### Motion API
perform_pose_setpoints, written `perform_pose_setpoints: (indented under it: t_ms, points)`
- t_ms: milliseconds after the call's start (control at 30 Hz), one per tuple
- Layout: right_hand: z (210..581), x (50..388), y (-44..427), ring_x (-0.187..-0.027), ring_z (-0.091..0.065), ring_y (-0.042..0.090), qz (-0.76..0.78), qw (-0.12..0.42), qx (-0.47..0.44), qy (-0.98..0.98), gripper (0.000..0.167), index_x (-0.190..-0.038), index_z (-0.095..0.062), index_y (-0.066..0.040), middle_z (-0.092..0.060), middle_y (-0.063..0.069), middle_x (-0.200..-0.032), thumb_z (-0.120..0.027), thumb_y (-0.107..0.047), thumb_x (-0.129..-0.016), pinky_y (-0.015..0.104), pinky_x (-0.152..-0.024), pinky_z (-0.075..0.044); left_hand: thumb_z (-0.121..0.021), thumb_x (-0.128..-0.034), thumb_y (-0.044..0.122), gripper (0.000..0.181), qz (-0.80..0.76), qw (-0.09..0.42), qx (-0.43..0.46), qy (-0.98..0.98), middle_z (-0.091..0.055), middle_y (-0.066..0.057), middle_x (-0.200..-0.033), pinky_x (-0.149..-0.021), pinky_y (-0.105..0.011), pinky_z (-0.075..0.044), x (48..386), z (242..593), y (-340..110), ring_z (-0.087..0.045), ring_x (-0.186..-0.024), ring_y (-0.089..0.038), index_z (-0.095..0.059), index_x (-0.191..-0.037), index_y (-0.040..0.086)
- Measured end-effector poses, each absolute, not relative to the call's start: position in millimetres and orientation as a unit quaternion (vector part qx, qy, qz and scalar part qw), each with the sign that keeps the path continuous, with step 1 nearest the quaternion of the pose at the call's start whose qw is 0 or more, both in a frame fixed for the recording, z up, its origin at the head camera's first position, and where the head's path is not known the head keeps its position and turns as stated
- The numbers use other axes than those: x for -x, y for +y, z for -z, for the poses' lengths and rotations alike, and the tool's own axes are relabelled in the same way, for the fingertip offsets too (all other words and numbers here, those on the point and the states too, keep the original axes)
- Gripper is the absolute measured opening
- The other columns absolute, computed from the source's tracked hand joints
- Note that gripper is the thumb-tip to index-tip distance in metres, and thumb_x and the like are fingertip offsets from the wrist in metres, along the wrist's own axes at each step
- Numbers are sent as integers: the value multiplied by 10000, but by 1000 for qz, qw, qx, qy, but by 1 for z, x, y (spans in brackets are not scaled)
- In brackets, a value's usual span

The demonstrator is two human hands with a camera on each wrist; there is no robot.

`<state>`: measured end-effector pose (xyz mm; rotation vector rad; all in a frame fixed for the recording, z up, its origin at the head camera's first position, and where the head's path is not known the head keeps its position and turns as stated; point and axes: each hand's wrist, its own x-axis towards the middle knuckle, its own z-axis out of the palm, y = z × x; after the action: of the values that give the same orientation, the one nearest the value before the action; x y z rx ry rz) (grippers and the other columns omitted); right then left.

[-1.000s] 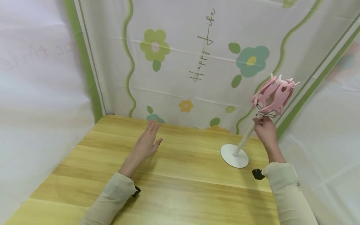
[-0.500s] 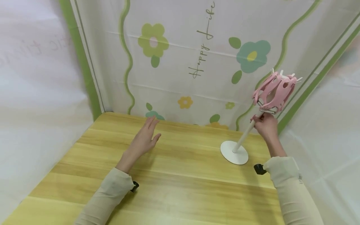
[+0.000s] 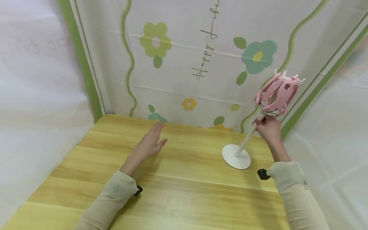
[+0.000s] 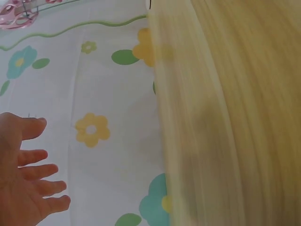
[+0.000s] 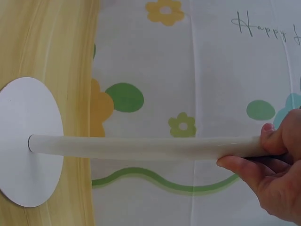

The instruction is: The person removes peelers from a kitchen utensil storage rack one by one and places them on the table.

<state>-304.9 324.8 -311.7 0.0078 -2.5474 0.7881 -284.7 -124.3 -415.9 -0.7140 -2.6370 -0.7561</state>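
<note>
Toward the table's back right, a white stand has a round flat base and a slim white pole. On top is a ring of pink pieces with cut-out holes, white prongs above and metal wire parts below; their exact kind is unclear. My right hand grips the pole just beneath the pink pieces. In the right wrist view, thumb and fingers of the right hand wrap the pole's upper part. My left hand hovers over the table, holding nothing. Its fingers extend in the left wrist view.
A wooden table spreads beneath both hands. Behind its back edge hangs a white cloth printed with flowers and lettering. More white cloth hangs at the left and right.
The stand, with my right hand on its pole, has shifted slightly left in the last half second. My left hand has edged a little right. The head view has tilted slightly.
</note>
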Motion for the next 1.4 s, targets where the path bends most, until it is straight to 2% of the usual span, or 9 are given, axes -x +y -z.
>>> perform_pose_setpoints:
  t_ms: [233, 433, 700, 833, 933, 1000, 1100, 1233, 1400]
  points:
    - [315, 301, 310, -566, -517, -88, -281, 252, -5, -926, 204, -1005, -709, 68, -740, 260, -920, -609, -100, -947, 66, -497, -433, -628, -987, 179, 597, 257, 152, 261, -918, -383, -270, -1513, -1085, -507, -465, 285, 414, -120, -472, -1351, -418, -337, -1452, -58]
    - [315, 299, 296, -596, -552, -38, -286, 262, -17, -921, 160, -961, -727, 41, -744, 244, -885, -631, -81, -923, 75, -524, -425, -614, -999, 218, 608, 247, 140, 257, -924, -399, -237, -1512, -1115, -482, -447, 286, 408, -115, -457, -1378, -384, -337, -1470, -46]
    - [317, 297, 281, -574, -495, -150, -304, 261, -36, -916, 131, -943, -718, 39, -750, 232, -876, -636, -61, -921, 58, -517, -434, -601, -1007, 224, 606, 253, 142, 267, -919, -374, -252, -1544, -1156, -508, -392, 287, 393, -108, -393, -1429, -394, -330, -1480, -43]
    - [319, 293, 276, -637, -663, 56, -315, 249, -44, -915, 122, -946, -702, 38, -750, 231, -874, -626, -57, -930, 79, -520, -460, -598, -1009, 224, 593, 251, 147, 275, -916, -380, -253, -1540, -1152, -511, -396, 287, 391, -106, -392, -1430, -397, -342, -1473, -43]
    - [321, 290, 272, -709, -711, 217, -323, 244, -46, -913, 113, -963, -690, 42, -747, 235, -877, -622, -41, -927, 88, -527, -472, -596, -1009, 224, 587, 251, 145, 277, -916, -382, -248, -1540, -1152, -512, -395, 287, 390, -104, -389, -1433, -394, -348, -1471, -41]
    - [322, 289, 269, -691, -694, 154, -326, 245, -49, -912, 116, -971, -691, 43, -747, 233, -880, -627, -40, -924, 90, -533, -474, -595, -1010, 222, 583, 251, 144, 275, -917, -382, -244, -1541, -1147, -508, -403, 286, 389, -103, -396, -1429, -392, -350, -1471, -37]
    - [322, 289, 264, -690, -702, 164, -322, 250, -55, -912, 117, -960, -703, 39, -750, 227, -875, -636, -48, -921, 98, -539, -470, -594, -1010, 228, 587, 252, 142, 273, -917, -379, -237, -1545, -1143, -503, -410, 285, 387, -102, -407, -1423, -387, -350, -1475, -35]
    - [322, 290, 258, -782, -737, 339, -320, 250, -61, -912, 119, -958, -701, 40, -750, 228, -882, -630, -50, -927, 81, -553, -460, -594, -1011, 235, 590, 257, 144, 277, -915, -372, -234, -1550, -1143, -501, -410, 285, 385, -100, -413, -1418, -386, -350, -1476, -35]
    - [319, 292, 253, -801, -738, 349, -324, 250, -64, -910, 127, -1005, -680, 37, -749, 228, -902, -628, -55, -935, 84, -557, -464, -598, -1008, 231, 587, 257, 150, 283, -912, -376, -241, -1544, -1135, -497, -420, 284, 382, -99, -429, -1405, -393, -361, -1466, -49]
